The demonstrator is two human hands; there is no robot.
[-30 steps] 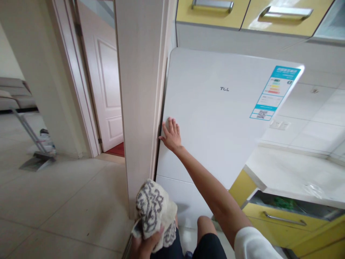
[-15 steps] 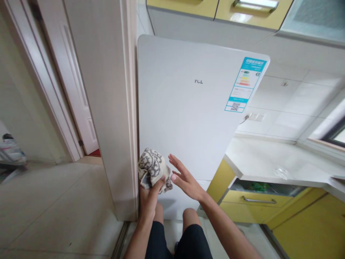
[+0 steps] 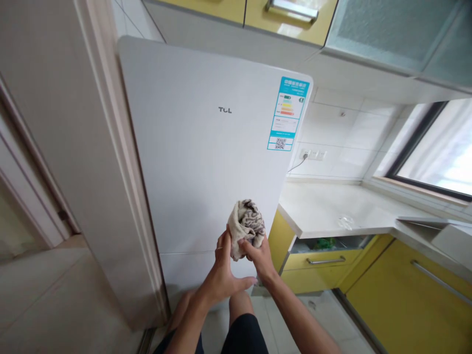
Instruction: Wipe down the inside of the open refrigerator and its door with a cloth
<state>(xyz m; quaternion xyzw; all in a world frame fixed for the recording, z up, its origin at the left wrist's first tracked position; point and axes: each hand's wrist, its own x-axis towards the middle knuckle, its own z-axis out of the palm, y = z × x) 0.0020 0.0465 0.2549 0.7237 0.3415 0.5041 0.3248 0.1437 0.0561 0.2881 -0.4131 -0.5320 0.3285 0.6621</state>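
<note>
A crumpled cloth (image 3: 246,223), cream with a dark grey pattern, is bunched up in front of the white refrigerator (image 3: 184,172). My right hand (image 3: 260,255) grips it from below and the right, thumb pressed over its near side. Against the cloth's left side rest the fingers of my left hand (image 3: 223,268). The left thumb is stretched away to the right, apart from the cloth, so that hand is open. Part of the right fingers is hidden behind the cloth.
A door frame (image 3: 110,162) stands close on the left. To the right are a white countertop (image 3: 324,201), a yellow drawer (image 3: 324,265) with a metal handle and a window (image 3: 438,152). Yellow cabinets (image 3: 291,19) hang overhead. A blue-edged label (image 3: 287,113) is on the refrigerator.
The cloth has passed from my left hand into my right hand and moved right, away from the door frame. My left thumb has come off it. The view has turned to the right.
</note>
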